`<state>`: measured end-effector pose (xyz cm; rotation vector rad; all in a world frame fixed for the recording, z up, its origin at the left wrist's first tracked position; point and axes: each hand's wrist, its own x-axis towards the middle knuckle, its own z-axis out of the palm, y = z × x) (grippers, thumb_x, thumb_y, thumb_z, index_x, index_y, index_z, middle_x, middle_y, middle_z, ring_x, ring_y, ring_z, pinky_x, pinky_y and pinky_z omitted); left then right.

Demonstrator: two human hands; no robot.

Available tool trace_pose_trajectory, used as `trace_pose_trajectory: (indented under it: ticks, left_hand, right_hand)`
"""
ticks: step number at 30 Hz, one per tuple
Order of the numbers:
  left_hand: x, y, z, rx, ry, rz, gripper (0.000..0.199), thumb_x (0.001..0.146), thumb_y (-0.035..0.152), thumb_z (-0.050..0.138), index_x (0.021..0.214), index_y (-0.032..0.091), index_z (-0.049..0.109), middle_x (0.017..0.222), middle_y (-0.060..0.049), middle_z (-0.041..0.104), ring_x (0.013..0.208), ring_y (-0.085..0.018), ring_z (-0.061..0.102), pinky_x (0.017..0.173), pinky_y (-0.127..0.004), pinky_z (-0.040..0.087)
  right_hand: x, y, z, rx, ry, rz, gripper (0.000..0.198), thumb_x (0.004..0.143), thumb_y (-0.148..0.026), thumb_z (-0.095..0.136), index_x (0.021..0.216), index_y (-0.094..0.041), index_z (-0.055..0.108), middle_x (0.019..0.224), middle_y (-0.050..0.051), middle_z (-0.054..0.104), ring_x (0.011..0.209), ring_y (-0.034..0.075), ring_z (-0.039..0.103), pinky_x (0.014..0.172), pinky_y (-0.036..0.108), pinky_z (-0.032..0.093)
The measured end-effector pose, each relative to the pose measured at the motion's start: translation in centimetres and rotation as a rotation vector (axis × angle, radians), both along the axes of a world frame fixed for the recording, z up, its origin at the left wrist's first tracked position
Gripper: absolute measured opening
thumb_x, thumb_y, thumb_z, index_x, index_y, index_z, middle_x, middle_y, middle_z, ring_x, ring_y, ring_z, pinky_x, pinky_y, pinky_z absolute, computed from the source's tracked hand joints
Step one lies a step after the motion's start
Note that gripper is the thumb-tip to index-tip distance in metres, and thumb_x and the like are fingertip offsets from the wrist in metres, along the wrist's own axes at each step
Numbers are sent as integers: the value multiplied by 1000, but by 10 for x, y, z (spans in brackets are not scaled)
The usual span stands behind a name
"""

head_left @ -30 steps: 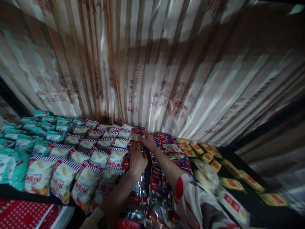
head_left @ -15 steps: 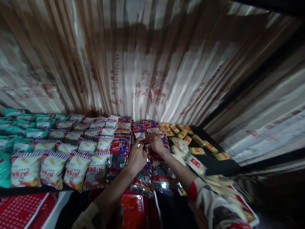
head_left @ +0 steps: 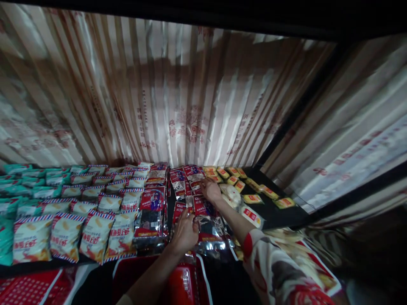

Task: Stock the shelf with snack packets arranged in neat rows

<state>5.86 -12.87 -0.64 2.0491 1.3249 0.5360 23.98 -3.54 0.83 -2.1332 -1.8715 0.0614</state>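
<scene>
Red-and-silver snack packets [head_left: 152, 203] lie in overlapping columns at the middle of a dark shelf. My left hand [head_left: 185, 232] is over the front of the column to their right, its fingers curled and closed at a red packet [head_left: 179, 210]. Part of that packet is hidden behind the hand. Farther back, my right hand [head_left: 210, 190] has its bent fingers closed at the edge of another red packet [head_left: 196, 186], and its fingertips are partly blurred. Directly below the right hand lies a red packet with a clear front [head_left: 205, 207].
White snack bags [head_left: 97, 237] and green bags [head_left: 51, 190] fill the left. Small yellow packs [head_left: 252, 199] and pale round packs [head_left: 231, 195] lie to the right. Red baskets [head_left: 28, 288] stand below the front edge. A patterned curtain [head_left: 187, 97] hangs behind.
My left hand has drawn back toward the front edge, away from my right hand. My right hand stays at the back packets. The view has tilted up slightly.
</scene>
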Motion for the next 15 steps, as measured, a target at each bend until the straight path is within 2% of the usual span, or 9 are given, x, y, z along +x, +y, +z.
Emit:
trace_pose_trajectory:
  ticks: [4,8,15]
  left_hand:
    - [0,4,-12,12,-70,32,38,75,15,48,109,14,63,130,-14,53,125,-27,44,106,-42,36]
    - [0,7,-20,-7,-86,68,37,75,15,47,109,14,63,129,-13,54,125,-26,45,106,-40,35]
    - [0,17,-27,-40,-92,67,41,75,15,47,113,10,61,133,-15,51,127,-27,43,108,-40,33]
  right_hand:
    - [-1,18,-2,-81,-34,-137,41,83,-39,52,115,-15,58,115,17,62,119,26,48,95,37,35]
    - [1,31,-7,-187,-32,-227,48,79,-42,57,118,-15,54,110,16,64,118,28,47,90,37,37]
    - [8,44,-18,-135,-15,-221,65,79,-34,59,135,-10,36,118,19,58,117,27,47,96,35,31]
